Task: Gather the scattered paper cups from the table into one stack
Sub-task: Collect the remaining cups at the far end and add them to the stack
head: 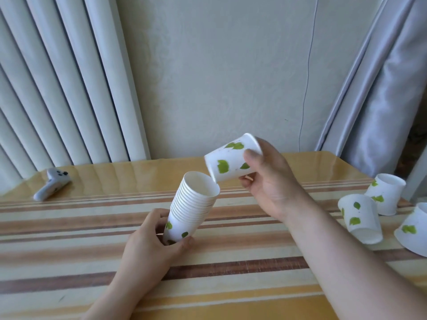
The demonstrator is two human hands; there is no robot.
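Observation:
My left hand (pixel 152 241) grips the base of a stack of white paper cups (pixel 193 204) with green leaf prints, tilted to the right with its open mouth up. My right hand (pixel 270 181) holds a single paper cup (pixel 228 161) by its base end, tipped with its mouth down-left, the rim just touching the top rim of the stack. Three more cups stand upside down at the table's right: one cup (pixel 359 219) nearer me, a second cup (pixel 385 192) behind it, and a third cup (pixel 413 232) cut off by the frame edge.
The table (pixel 69 239) is covered by a striped cloth in tan, brown and cream. A white game controller (pixel 52 182) lies at the far left. Behind are a wall, pleated curtains on the left, a curtain on the right and a thin hanging cable (pixel 306 88).

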